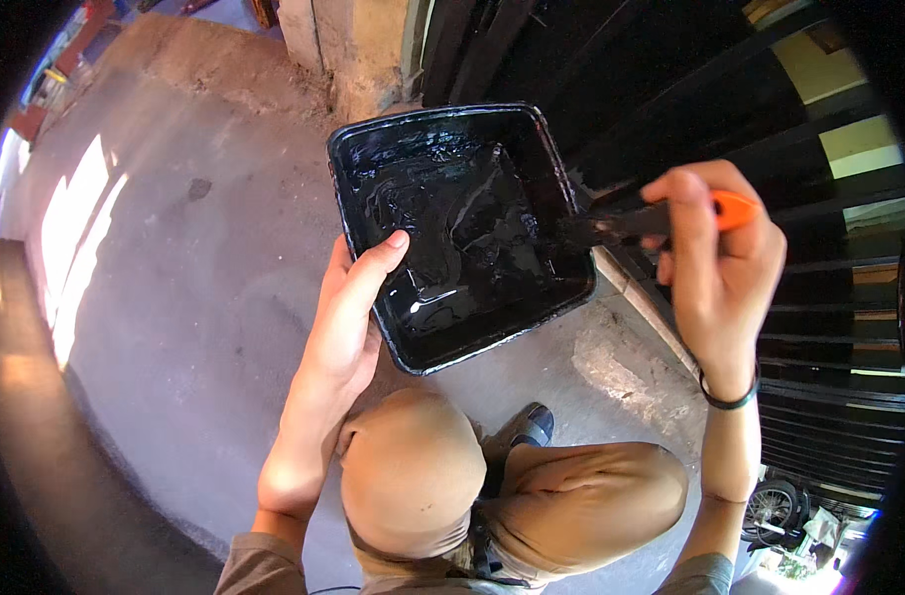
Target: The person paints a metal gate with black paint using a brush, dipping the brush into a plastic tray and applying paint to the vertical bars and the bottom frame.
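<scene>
1. I take the black tray as my landmark: it is held up in the middle of my view, slightly tilted, with its open side facing the camera.
2. Inside the tray, a glossy black coating covers the bottom in streaks and smears and climbs the walls; it catches the light and looks wet.
3. At the tray's left side I have my left hand clamped on it: the thumb reaches over the rim onto the inside, while the other fingers go behind the wall, mostly hidden from me.
4. To the right of the tray, my right hand is closed round a brush with an orange handle end, and a dark wristband circles the wrist.
5. The brush's dark head points at the tray's right rim; it is blurred, so I cannot tell whether the two touch.
6. Beyond the tray and to its right run black bars, with lighter gaps between some of them.
7. Past the tray's far edge stands a worn pillar; to its left spreads the grey floor, with bright sunlit streaks further out.
8. On the near side of the tray are two bent knees in tan trousers, with a dark shoe between them and the tray.
9. Well off to the tray's lower right I make out a spoked wheel.
</scene>
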The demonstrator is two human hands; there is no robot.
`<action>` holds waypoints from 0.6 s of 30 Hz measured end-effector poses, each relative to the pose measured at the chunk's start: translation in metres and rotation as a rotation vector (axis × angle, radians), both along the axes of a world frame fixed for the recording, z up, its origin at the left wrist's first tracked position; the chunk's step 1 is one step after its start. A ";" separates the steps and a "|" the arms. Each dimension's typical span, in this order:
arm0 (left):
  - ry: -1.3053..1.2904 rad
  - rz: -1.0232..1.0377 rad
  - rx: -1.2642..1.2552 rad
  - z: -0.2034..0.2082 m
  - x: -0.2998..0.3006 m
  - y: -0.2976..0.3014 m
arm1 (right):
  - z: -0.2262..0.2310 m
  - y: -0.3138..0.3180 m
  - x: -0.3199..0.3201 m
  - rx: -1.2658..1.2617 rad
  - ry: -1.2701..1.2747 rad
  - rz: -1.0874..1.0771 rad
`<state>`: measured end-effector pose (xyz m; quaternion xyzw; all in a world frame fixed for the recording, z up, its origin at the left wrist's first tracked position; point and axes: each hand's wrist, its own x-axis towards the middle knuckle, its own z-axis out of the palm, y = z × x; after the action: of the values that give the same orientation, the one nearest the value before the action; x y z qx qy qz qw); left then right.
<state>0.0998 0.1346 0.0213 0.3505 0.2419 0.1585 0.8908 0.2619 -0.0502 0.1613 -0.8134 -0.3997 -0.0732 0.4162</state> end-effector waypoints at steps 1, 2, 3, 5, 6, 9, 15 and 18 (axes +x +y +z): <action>-0.002 -0.007 0.006 0.001 -0.001 0.000 | -0.006 0.004 0.001 -0.016 -0.006 -0.003; -0.003 -0.005 0.011 0.001 -0.002 0.000 | -0.014 0.005 0.006 -0.031 -0.072 0.042; -0.006 0.000 0.014 0.000 -0.002 -0.001 | -0.020 0.006 0.012 -0.033 -0.102 0.066; -0.012 -0.002 0.013 0.000 -0.001 -0.002 | -0.023 0.007 0.014 -0.064 -0.139 0.085; -0.014 -0.007 0.009 -0.001 -0.001 -0.002 | -0.024 0.006 0.014 -0.092 -0.144 0.081; -0.007 0.010 0.031 -0.001 0.001 -0.006 | -0.029 0.005 0.015 -0.107 -0.171 0.104; -0.011 -0.013 0.010 0.002 0.001 -0.005 | -0.026 -0.002 0.014 -0.208 -0.165 0.055; -0.019 -0.037 -0.013 0.002 0.000 -0.004 | -0.029 -0.010 0.019 -0.165 -0.164 0.069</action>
<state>0.1003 0.1309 0.0232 0.3479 0.2281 0.1436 0.8980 0.2813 -0.0601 0.1318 -0.8220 -0.4647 -0.0921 0.3161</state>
